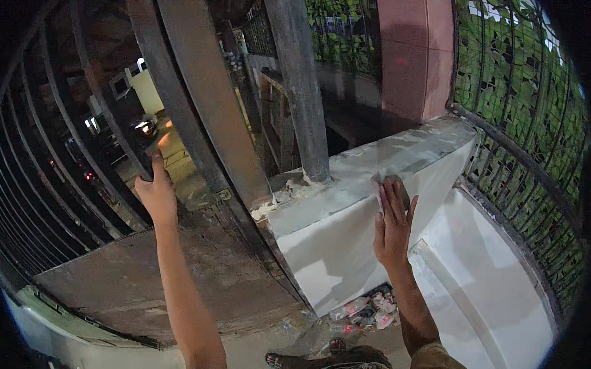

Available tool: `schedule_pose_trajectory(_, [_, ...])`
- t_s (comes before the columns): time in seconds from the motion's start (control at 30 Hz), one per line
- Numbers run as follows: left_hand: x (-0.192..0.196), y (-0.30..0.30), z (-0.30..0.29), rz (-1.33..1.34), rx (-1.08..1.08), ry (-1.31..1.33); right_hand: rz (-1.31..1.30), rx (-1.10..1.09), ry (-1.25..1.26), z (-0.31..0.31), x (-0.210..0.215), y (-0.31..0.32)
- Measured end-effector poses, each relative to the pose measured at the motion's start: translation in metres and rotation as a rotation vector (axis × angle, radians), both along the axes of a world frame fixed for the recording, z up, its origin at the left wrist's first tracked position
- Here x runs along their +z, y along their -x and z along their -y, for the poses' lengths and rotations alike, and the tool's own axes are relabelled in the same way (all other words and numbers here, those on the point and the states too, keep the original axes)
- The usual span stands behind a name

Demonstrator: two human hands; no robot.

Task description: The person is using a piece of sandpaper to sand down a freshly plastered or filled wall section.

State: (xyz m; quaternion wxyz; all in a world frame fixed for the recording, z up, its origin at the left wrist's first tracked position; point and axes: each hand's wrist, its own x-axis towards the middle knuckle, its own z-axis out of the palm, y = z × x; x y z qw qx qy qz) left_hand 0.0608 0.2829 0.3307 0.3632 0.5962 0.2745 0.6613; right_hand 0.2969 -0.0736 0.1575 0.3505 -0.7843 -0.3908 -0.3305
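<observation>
My left hand (157,191) is closed around a dark upright bar of the metal gate (103,93), its thumb pointing up. At the top edge of a low white plastered wall (335,251), my right hand (393,224) lies with its fingers close together. Under those fingers is a small, thin, greyish folded sheet (376,179), pressed against the wall. Most of the sheet is hidden, so its kind is unclear. The wall's top (401,152) is patchy grey and white, with crumbly plaster (289,187) around a metal post (299,80).
A rusty metal panel (188,272) fills the gate's lower part. Plastic litter (369,312) lies at the wall's foot, near my sandalled feet (275,361). A pinkish pillar (414,58) rises behind the wall. To the right stands a barred fence (518,153) with green leaves behind it.
</observation>
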Motion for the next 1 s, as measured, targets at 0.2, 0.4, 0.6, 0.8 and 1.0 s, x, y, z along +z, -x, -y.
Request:
schedule_pose_trajectory(0.2, [0.000, 0.001, 0.000, -0.024, 0.054, 0.007, 0.009, 0.028, 0.027, 0.005, 0.002, -0.003])
schedule_pose_trajectory(0.4, [-0.006, 0.004, -0.017, -0.068, 0.094, 0.019, 0.009, 0.046, 0.005, 0.004, -0.001, -0.003])
schedule_pose_trajectory(0.6, [0.006, 0.004, 0.009, -0.028, -0.004, 0.071, -0.019, 0.051, -0.002, 0.002, -0.002, -0.003])
schedule_pose_trajectory(0.8, [0.002, 0.003, 0.001, -0.029, 0.011, 0.023, -0.086, 0.039, -0.091, -0.012, 0.002, 0.018])
schedule_pose_trajectory(1.0, [-0.010, 0.000, -0.021, -0.011, 0.130, -0.089, -0.114, 0.066, -0.022, -0.020, 0.010, 0.044])
